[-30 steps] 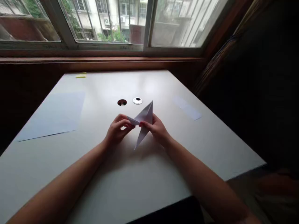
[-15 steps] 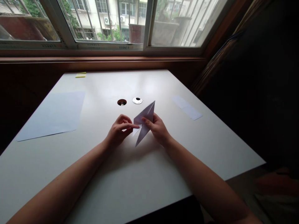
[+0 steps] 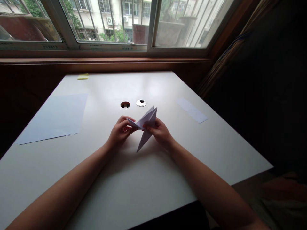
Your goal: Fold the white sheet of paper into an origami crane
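The window (image 3: 107, 22) fills the top of the frame, and below it the white table (image 3: 144, 185) takes most of the picture. On the left part of the table lie flat sheets of paper (image 3: 55, 118), unfolded and not touched by anything.

In the middle of the frame your two hands meet. Your left hand (image 3: 118, 132) is curled, and its thumb and fingers pinch a small flap on the left side of the folded paper (image 3: 147, 119). Your right hand (image 3: 161, 132) is closed on the right side of the same piece and grips it near its middle. The folded paper is lifted a little above the table, in the centre of the picture. One long point goes down toward the lower centre, and a wider point goes up toward the upper right.

About the progress, I judge this: several folds are already made, because the piece is narrow, layered and sharp at its ends. The left flap stands out to the side and is not pressed flat, so this fold looks unfinished. I cannot tell which figure it should become.

To the right, a small paper strip (image 3: 192, 110) lies well apart. Above the hands there are a round hole (image 3: 125, 104) and its cap (image 3: 141, 103) just beside it. A yellow note (image 3: 82, 77) lies in the upper left.
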Tool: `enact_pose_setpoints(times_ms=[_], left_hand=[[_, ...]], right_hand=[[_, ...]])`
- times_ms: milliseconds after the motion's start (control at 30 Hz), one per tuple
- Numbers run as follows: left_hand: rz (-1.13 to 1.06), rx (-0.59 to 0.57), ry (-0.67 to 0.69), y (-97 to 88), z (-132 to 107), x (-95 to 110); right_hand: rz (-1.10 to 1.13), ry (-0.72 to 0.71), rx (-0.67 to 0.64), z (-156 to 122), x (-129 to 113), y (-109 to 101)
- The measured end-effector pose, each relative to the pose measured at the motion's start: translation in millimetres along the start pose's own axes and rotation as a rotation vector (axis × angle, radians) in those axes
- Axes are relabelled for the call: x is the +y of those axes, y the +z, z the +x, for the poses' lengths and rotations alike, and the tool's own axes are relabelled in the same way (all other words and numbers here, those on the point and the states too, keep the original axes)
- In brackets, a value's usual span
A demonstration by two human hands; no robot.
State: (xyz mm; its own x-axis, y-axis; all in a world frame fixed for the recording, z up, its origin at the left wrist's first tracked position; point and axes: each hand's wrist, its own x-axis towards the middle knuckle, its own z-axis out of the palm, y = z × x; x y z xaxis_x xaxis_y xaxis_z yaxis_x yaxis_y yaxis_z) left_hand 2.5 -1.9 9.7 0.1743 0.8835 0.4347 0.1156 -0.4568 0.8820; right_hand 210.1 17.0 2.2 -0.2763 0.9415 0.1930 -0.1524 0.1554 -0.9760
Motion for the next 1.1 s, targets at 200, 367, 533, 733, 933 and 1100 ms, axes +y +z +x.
enact_pose_setpoints(times_ms=[200,367,533,733,933,1100], left_hand=[[-0.115,-0.058,-0.060,1.1,1.8,4.2],[-0.120,-0.049,-0.103,-1.3,2.2,-0.7],[-0.163,-0.042,-0.141,-1.4,2.1,0.2],[-0.185,0.002,-0.174,-0.2,1.5,-0.1],[-0.193,0.028,-0.182,0.9,1.6,0.3],[-0.205,0.028,-0.185,0.5,1.2,-0.9]], right_hand=[[-0.072,-0.016,-0.032,-0.3,5.4,-2.6],[-0.135,-0.009,-0.037,-1.0,4.2,-1.8],[-0.114,-0.003,-0.015,-0.3,5.2,-1.4],[-0.101,0.026,-0.003,-0.7,3.9,-1.7],[-0.102,0.032,0.005,-1.9,0.3,-0.4],[-0.071,0.035,0.000,-1.5,-0.3,-0.4]])
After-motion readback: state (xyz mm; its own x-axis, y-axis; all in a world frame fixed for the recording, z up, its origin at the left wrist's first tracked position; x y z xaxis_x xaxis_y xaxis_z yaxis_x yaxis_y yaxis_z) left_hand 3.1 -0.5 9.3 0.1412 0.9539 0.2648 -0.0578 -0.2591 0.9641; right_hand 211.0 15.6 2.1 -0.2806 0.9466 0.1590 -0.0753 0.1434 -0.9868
